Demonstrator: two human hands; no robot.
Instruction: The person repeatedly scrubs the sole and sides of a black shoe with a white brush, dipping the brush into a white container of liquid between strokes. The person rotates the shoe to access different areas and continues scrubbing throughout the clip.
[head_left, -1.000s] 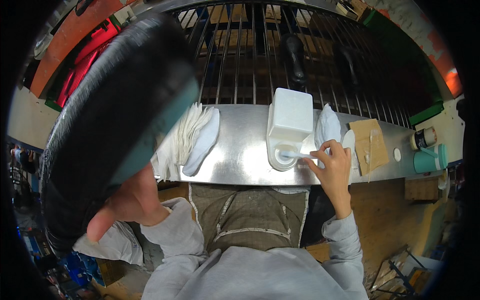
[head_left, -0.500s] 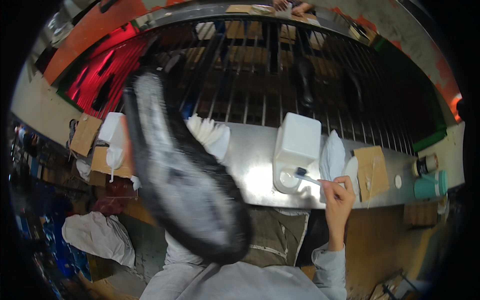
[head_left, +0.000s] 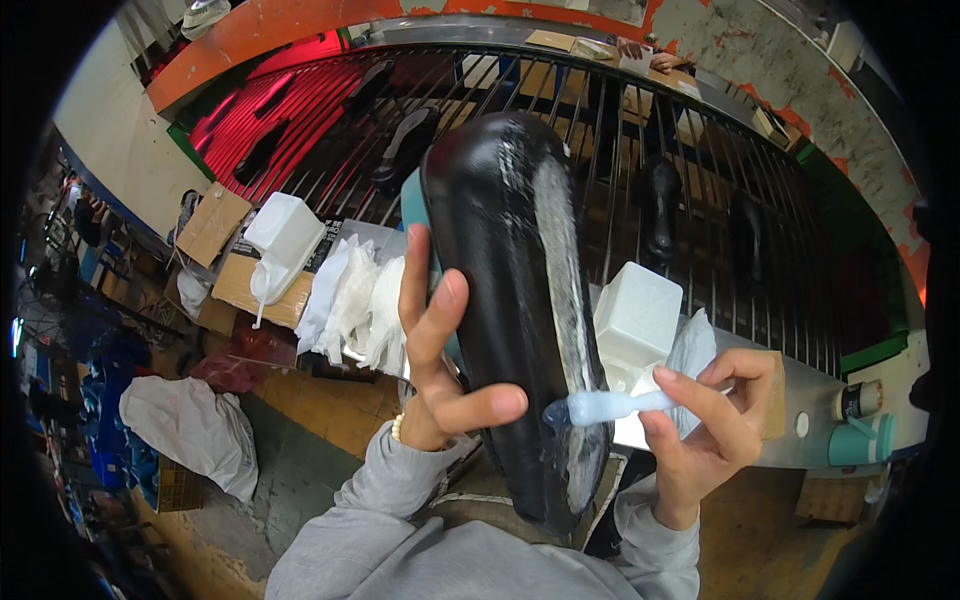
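A large black shoe upper (head_left: 485,260), pulled tight over a teal last (head_left: 412,205), stands lengthwise in front of me, its side facing up. A pale, streaky wet-looking band runs along its sole edge. My left hand (head_left: 438,375) holds it from the left, fingers along its side and thumb across it; a beaded bracelet is on the wrist. My right hand (head_left: 715,425) pinches a small brush with a light blue handle (head_left: 600,407). Its dark bristles touch the shoe's edge near the lower end. Behind the brush is a white plastic dispenser (head_left: 640,310), partly hidden.
Beyond the metal bench, a rack of metal bars (head_left: 600,220) carries several black shoes, with red light at its left. White gloves (head_left: 370,305), a second white dispenser (head_left: 285,235) and a teal bottle (head_left: 860,440) sit on the bench. Another person's hands (head_left: 655,60) show at the far side.
The shoe has turned from sole-facing to side-facing and moved right. My right hand has brought the brush from above the dispenser's dish onto the shoe's edge. The view has shifted.
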